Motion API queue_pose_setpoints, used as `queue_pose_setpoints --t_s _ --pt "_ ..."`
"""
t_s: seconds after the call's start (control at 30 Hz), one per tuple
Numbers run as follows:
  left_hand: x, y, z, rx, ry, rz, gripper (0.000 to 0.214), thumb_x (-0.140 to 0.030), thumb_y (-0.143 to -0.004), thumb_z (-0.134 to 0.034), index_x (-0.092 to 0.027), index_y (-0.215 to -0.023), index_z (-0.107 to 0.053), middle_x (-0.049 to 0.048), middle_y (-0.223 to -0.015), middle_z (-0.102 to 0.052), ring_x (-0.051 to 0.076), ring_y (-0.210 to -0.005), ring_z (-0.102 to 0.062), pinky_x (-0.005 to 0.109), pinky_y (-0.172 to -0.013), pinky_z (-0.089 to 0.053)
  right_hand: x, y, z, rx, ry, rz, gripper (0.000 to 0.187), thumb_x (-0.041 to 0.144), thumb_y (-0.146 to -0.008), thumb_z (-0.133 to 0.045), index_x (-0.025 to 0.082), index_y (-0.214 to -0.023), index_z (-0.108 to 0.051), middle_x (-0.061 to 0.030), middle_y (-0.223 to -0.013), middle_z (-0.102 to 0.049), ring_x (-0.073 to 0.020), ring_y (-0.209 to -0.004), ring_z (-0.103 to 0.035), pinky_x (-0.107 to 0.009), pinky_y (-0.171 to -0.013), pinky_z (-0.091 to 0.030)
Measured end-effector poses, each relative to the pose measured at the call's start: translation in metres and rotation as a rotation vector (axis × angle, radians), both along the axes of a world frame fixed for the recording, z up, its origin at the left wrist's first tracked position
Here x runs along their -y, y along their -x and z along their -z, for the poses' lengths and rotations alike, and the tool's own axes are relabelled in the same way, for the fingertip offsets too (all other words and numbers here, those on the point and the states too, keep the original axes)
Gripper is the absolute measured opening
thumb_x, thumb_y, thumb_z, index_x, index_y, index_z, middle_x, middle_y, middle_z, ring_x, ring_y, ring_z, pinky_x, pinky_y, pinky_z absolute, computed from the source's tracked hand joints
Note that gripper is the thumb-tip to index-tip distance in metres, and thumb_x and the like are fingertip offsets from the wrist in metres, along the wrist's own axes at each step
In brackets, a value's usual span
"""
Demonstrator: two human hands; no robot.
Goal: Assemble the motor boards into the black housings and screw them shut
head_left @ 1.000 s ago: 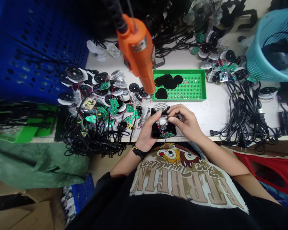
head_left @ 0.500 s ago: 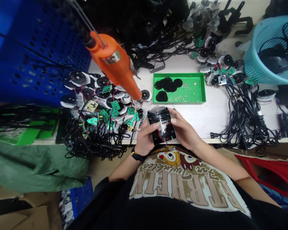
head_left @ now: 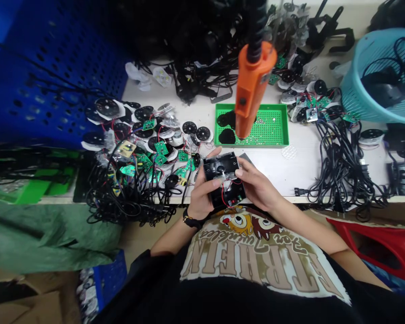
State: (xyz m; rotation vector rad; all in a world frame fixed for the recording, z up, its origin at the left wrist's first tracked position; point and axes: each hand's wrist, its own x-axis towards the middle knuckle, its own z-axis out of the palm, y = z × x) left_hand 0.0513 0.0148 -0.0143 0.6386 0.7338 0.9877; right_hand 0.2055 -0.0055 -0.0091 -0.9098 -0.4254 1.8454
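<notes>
A blue perforated crate [head_left: 54, 81] is seen off the desk's left edge. The white desk [head_left: 276, 170] is crowded with parts. A turquoise basket [head_left: 364, 99] is placed at the far right corner, with something dark inside. Black cable bundles [head_left: 344, 171] are heaped by the right half of the near edge. A pile of green circuit boards and black discs [head_left: 148, 148] is spread on the left half, tangled with wires. A green tray [head_left: 273, 130] is set mid-desk, a few black round pads [head_left: 227, 136] lying in its left end. An orange electric screwdriver [head_left: 253, 90] is hung over the tray, tip down, touched by neither hand.

A black housing [head_left: 221, 171] is held over the middle of the desk's near edge, tilted, with a red wire [head_left: 227, 193] showing at its lower end. It is clamped from the left by the left hand [head_left: 200, 195], thumb on its upper edge, and from the right by the right hand [head_left: 258, 186], fingers laid across its face. A wristwatch [head_left: 189, 219] is worn on the left wrist.
</notes>
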Motion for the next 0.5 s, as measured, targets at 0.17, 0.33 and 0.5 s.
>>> queue_pose_setpoints --t_s 0.17,0.33,0.5 --pt "0.0004 -0.0019 -0.0004 -0.004 -0.003 -0.033 0.084 -0.028 -0.072 -0.077 -0.025 -0.151 -0.049 0.0087 -0.121 -0.073 0.029 -0.101 -0.073 0.040 -0.081 -0.061 0.0034 0.0024 0.0010 0.001 -0.076 0.001 0.055 0.045 -0.081 -0.084 0.025 -0.128 -0.062 -0.0035 -0.130 -0.067 -0.0269 -0.124 -0.060 -0.041 -0.112 -0.043" --pt "0.0017 -0.0024 -0.0015 -0.026 -0.023 -0.053 0.081 -0.029 -0.072 -0.080 -0.027 -0.148 -0.052 0.0085 -0.124 -0.073 0.033 -0.111 -0.071 0.048 -0.098 -0.058 0.0066 0.0022 0.0014 0.043 -0.111 -0.003 0.049 0.044 -0.084 -0.081 0.026 -0.126 -0.065 -0.0028 -0.130 -0.067 -0.0269 -0.124 -0.060 -0.039 -0.108 -0.046" --pt "0.0030 -0.0020 -0.0028 -0.040 -0.020 -0.047 0.078 -0.033 -0.070 -0.087 -0.029 -0.142 -0.058 0.0083 -0.123 -0.072 0.032 -0.109 -0.071 0.045 -0.097 -0.056 0.0100 0.0028 0.0001 0.176 -0.115 -0.006 0.056 0.042 -0.081 -0.079 0.028 -0.133 -0.062 -0.0037 -0.131 -0.066 -0.0299 -0.129 -0.057 -0.044 -0.110 -0.046"
